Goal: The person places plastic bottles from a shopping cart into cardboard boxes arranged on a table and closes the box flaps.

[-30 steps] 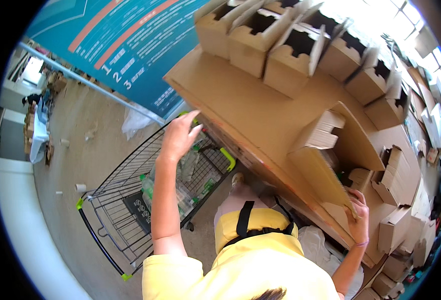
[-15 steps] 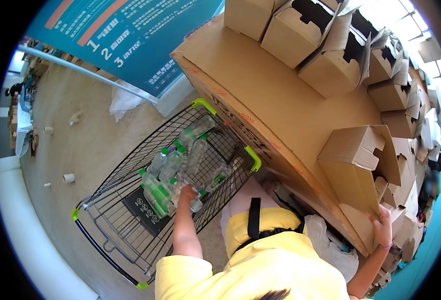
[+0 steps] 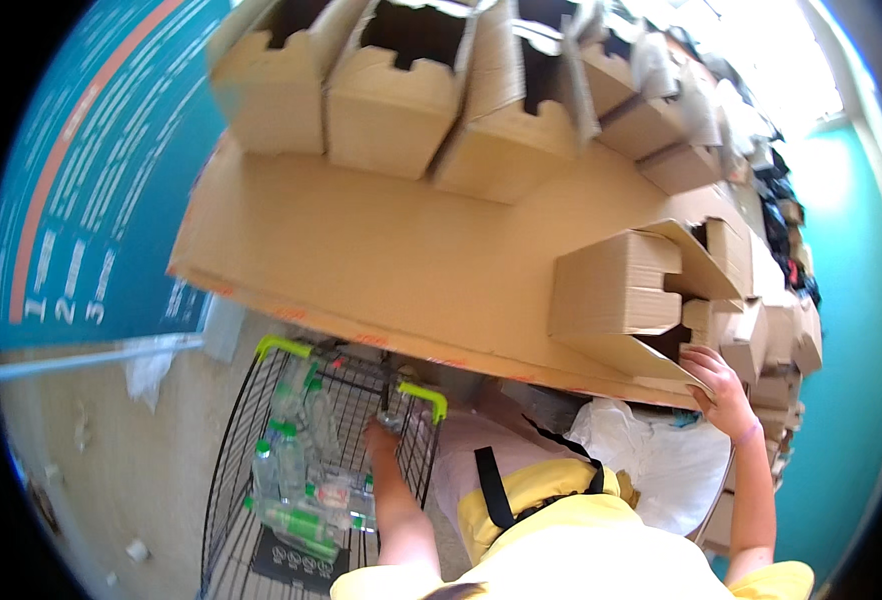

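Note:
My left hand [image 3: 381,438] reaches down into a black wire shopping cart [image 3: 223,480], closed around a clear plastic bottle [image 3: 390,420] near the cart's right side. Blur hides some of its fingers. Several clear bottles with green caps [image 3: 289,465] lie and stand in a heap to its left. On the large cardboard surface, an open brown cardboard box [image 3: 611,285] rests with its opening turned toward the right. My right hand [image 3: 723,396] grips the lower flap of this box, fingers over its edge.
Several open cardboard boxes [image 3: 396,115] line the far side of the large cardboard surface [image 3: 381,235]. A blue printed banner [image 3: 111,180] stands at the left. White plastic sacking [image 3: 651,460] bulges below the near edge. More cartons [image 3: 776,340] are piled at the right.
The view has swung to the right. My left hand has moved from the bottle heap to a bottle at the cart's right side. My right hand stays on the box flap.

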